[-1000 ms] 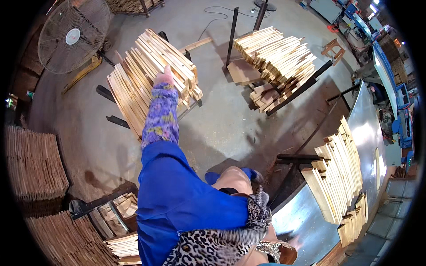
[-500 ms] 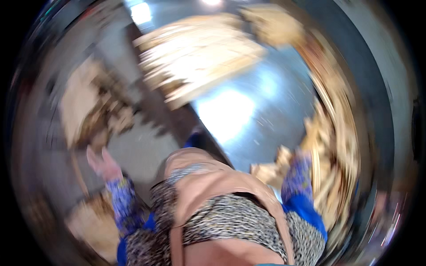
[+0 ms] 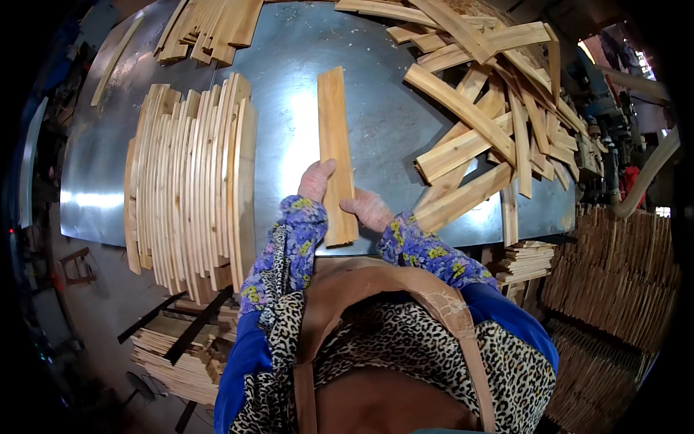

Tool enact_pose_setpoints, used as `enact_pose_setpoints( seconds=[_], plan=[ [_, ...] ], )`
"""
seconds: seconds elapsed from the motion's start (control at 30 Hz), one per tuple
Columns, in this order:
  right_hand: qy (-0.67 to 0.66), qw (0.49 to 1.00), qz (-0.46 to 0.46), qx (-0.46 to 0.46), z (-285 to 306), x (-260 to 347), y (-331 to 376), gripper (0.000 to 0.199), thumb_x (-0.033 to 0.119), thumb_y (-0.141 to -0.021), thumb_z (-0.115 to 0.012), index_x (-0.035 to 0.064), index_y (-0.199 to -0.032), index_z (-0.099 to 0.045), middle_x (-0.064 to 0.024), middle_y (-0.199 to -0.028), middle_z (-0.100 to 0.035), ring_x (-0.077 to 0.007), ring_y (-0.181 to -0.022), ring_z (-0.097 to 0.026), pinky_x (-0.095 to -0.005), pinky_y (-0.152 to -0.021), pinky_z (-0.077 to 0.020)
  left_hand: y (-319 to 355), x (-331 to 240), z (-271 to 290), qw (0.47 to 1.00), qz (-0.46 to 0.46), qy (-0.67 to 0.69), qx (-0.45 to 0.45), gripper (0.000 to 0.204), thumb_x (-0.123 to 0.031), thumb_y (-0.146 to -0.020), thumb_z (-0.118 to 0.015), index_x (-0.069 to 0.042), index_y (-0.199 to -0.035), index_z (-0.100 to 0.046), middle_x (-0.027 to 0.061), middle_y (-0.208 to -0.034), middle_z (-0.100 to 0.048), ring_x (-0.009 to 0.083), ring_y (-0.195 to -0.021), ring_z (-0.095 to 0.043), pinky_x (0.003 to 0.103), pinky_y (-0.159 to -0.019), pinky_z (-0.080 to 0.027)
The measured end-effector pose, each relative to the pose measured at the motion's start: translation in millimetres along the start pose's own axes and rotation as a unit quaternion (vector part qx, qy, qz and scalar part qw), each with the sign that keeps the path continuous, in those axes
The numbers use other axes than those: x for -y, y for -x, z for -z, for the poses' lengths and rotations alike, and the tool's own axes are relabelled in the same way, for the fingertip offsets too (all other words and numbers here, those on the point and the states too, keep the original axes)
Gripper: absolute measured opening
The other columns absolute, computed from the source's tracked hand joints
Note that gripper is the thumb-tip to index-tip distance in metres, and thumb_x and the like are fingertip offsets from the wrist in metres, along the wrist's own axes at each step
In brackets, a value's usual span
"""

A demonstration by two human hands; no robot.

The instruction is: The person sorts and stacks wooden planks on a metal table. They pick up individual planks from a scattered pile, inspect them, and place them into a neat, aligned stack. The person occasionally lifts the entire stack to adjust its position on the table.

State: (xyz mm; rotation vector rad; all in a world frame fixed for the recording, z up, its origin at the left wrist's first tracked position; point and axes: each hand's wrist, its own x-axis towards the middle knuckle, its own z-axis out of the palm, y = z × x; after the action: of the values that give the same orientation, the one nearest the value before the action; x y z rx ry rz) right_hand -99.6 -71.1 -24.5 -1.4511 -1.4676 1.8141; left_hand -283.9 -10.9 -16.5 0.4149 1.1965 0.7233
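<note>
A single light wooden board (image 3: 334, 123) points away from me over the shiny metal tabletop (image 3: 285, 108), just in front of my body. My left hand (image 3: 316, 181) closes on its left edge, thumb on top. From the opposite side my right hand (image 3: 367, 210) grips it lower down, near the closer end, with the thumb over the face. The fingers beneath the board are hidden. Left of my hands stands a row of boards on edge (image 3: 191, 181), packed side by side. On the right lies a loose, crisscrossed heap of boards (image 3: 470, 137).
More boards (image 3: 217, 29) lie together at the far left, beside a lone thin strip (image 3: 116, 61). Below the table at left is a stack of boards (image 3: 177, 354) with dark bars. Tall wood stacks (image 3: 614, 275) and machinery (image 3: 600, 108) stand to the right.
The view has swung round from a blurred sight of floor and table to face the table. My left hand, open and empty before, now holds the board together with my right.
</note>
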Motion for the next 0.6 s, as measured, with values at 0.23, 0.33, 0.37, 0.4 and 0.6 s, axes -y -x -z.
enact_pose_setpoints(
  seconds=[0.23,0.33,0.37,0.4,0.6],
  plan=[
    [0.346,0.937,-0.032,0.022,-25,80,10,0.083,0.056,-0.094,-0.070,0.0100,-0.160,-0.050,-0.0280,-0.135,-0.071,-0.0434,-0.130,-0.066,-0.0509,-0.110,-0.0533,20,-33,9,0.999,0.000,0.016,0.044,0.056,-0.020,-0.096,-0.071,0.002,-0.147,-0.060,0.0173,-0.122,-0.074,0.0302,-0.104,-0.073,0.044,-0.090,-0.062],
    [0.342,0.939,-0.044,-0.004,23,78,-6,0.074,0.053,-0.098,-0.070,0.0084,-0.156,-0.058,-0.0230,-0.145,-0.068,-0.0391,-0.137,-0.064,-0.0463,-0.116,-0.0505,7,-31,52,0.998,0.019,0.050,0.016,0.051,-0.017,-0.096,-0.066,0.003,-0.143,-0.064,0.0180,-0.118,-0.076,0.0312,-0.104,-0.073,0.045,-0.090,-0.060],
    [0.342,0.937,-0.051,-0.053,51,77,-12,0.072,0.052,-0.099,-0.071,0.0078,-0.154,-0.060,-0.0227,-0.146,-0.068,-0.0391,-0.137,-0.064,-0.0457,-0.117,-0.0505,16,-31,64,0.997,-0.012,-0.074,-0.022,0.050,-0.019,-0.097,-0.066,0.003,-0.142,-0.065,0.0193,-0.119,-0.076,0.0314,-0.106,-0.074,0.045,-0.093,-0.059],
    [0.342,0.933,-0.051,-0.098,87,73,-18,0.070,0.051,-0.099,-0.071,0.0072,-0.153,-0.062,-0.0224,-0.148,-0.068,-0.0391,-0.137,-0.064,-0.0452,-0.117,-0.0504,29,-31,76,0.978,-0.042,-0.195,-0.065,0.049,-0.021,-0.098,-0.066,0.003,-0.141,-0.066,0.0205,-0.119,-0.076,0.0316,-0.108,-0.074,0.045,-0.097,-0.058],
    [0.568,0.763,-0.166,-0.259,312,80,-39,0.089,0.022,-0.077,-0.082,0.0020,-0.157,-0.049,-0.0299,-0.150,-0.060,-0.0493,-0.142,-0.054,-0.0537,-0.121,-0.0454,136,-33,143,0.880,-0.146,-0.369,-0.262,0.066,-0.039,-0.096,-0.077,0.005,-0.144,-0.065,0.0275,-0.136,-0.073,0.0393,-0.130,-0.070,0.043,-0.111,-0.052]
  ],
)
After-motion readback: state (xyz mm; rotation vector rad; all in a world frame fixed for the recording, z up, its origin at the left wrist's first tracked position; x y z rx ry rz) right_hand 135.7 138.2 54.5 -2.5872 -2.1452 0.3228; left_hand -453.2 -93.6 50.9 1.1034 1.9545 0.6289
